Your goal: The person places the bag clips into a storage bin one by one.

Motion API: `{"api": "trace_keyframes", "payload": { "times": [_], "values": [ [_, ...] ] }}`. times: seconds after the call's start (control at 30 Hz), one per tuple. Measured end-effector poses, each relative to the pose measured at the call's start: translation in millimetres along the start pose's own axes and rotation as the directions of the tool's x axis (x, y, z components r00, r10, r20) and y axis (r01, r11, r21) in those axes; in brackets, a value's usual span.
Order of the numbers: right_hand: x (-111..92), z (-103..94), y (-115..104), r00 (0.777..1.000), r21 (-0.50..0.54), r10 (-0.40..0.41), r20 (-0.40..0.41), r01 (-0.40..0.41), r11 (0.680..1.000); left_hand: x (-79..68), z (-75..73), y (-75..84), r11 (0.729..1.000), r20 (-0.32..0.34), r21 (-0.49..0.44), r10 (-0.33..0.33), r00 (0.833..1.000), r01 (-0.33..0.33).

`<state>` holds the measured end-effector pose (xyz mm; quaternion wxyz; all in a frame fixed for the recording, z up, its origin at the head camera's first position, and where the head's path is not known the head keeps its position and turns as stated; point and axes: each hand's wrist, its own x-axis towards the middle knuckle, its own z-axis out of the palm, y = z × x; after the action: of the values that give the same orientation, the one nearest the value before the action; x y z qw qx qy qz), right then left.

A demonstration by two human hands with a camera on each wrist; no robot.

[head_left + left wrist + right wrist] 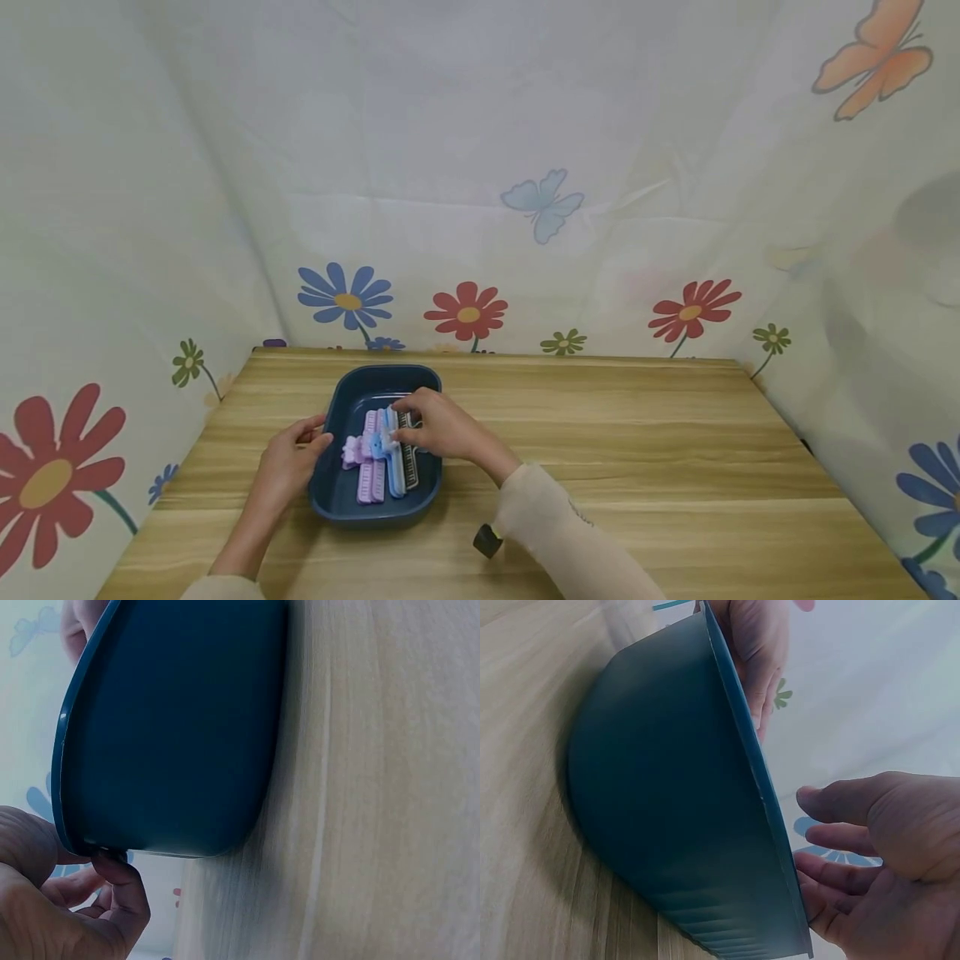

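A dark blue plastic basin (pixel 375 521) sits on the table, left of centre. My left hand (pixel 288 458) grips its left rim, the thumb over the edge and a bent finger (pixel 129 889) under the lip. Inside lie long, flat clips side by side: pinkish-purple clips (pixel 365 483) with a bear-shaped tab (pixel 352 452), a light blue clip (pixel 396 479) and a black clip (pixel 410 471). My right hand (pixel 438 423) reaches over the right rim, fingertips right at the blue and black clips. Its thumb (pixel 840 796) and fingers are spread apart, with nothing visible between them.
A small black object (pixel 487 540) lies by the right sleeve, near the front of the wooden table (pixel 637 433). White cloth (pixel 465 125) printed with flowers and butterflies hangs behind and at both sides.
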<state>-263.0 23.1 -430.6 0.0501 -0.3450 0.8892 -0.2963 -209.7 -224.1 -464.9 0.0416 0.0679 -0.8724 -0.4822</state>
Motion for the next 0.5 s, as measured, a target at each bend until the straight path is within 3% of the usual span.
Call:
{"api": "trace_keyframes", "payload": {
  "times": [0.33,0.5],
  "values": [
    [-10,-6.3,1,0.996,-0.002,-0.024,-0.089,0.024,1.000,-2.0,-0.2,0.7,0.999,0.002,0.039,0.016,1.000,-0.016],
    [-18,-10.2,-1,0.995,-0.021,0.010,-0.101,-0.012,1.000,-2.1,-1.3,0.0,0.996,0.002,0.071,0.047,0.999,-0.047]
  ]
}}
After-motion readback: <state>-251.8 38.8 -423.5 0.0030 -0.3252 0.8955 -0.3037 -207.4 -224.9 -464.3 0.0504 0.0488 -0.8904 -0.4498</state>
